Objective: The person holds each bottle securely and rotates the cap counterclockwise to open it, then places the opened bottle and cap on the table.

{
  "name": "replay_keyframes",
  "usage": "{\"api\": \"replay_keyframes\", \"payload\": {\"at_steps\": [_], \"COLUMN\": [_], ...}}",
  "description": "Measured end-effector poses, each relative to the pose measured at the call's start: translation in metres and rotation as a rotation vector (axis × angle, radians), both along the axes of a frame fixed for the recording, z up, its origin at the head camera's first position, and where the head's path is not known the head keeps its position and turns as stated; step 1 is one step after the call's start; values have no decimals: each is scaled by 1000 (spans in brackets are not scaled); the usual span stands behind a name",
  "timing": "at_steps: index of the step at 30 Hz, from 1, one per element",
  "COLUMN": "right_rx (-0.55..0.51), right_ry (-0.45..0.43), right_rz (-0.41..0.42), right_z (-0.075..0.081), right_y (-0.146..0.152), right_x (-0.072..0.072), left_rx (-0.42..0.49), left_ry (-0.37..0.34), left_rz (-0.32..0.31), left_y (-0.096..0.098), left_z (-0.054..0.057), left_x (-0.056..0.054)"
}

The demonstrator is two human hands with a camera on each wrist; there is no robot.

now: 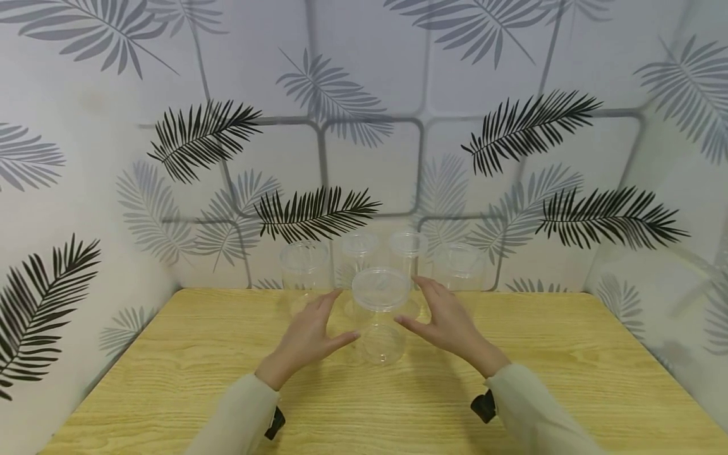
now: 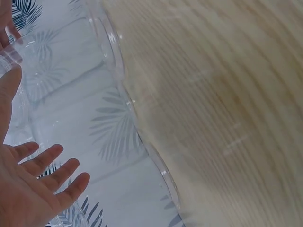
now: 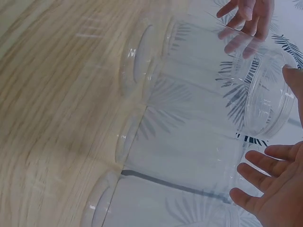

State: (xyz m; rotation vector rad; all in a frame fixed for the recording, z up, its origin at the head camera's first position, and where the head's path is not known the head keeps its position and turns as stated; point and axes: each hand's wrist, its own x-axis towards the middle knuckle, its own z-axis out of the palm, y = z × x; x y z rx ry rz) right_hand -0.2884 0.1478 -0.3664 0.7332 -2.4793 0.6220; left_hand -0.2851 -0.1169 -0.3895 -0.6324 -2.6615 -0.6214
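Observation:
A clear, round jar with a lid point(image 1: 380, 287) stands upright on the wooden table in the head view, in front of several similar jars. My left hand point(image 1: 307, 333) is at its left side, fingers spread and the thumb pointing toward it. On the other side, my right hand point(image 1: 449, 319) faces it with thumb and fingers apart. Both palms turn inward and neither hand curls round the jar. From the right wrist, the front jar's lid point(image 3: 271, 97) shows near the thumb tip, and the left hand point(image 3: 251, 23) appears beyond it.
Behind the front jar, clear jars stand in a curved row: a left one point(image 1: 304, 258), two in the middle, and a right one point(image 1: 459, 260). The wooden table point(image 1: 188, 354) meets a leaf-patterned wall point(image 1: 364, 164) at the back. Dark straps hang at both wrists.

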Motion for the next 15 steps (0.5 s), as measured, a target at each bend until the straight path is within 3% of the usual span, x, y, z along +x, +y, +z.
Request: {"api": "replay_keyframes", "payload": {"at_steps": [10, 15], "right_rx": [-131, -198], "right_ry": [-213, -307], "right_rz": [30, 65], "right_z": [6, 9], "right_y": [-9, -13], "right_x": [-5, -7], "left_rx": [172, 256], "left_ry": [-169, -218], "left_rz": [-38, -112], "left_y": [16, 22], "left_z": [3, 2], "left_x": [-10, -17]}}
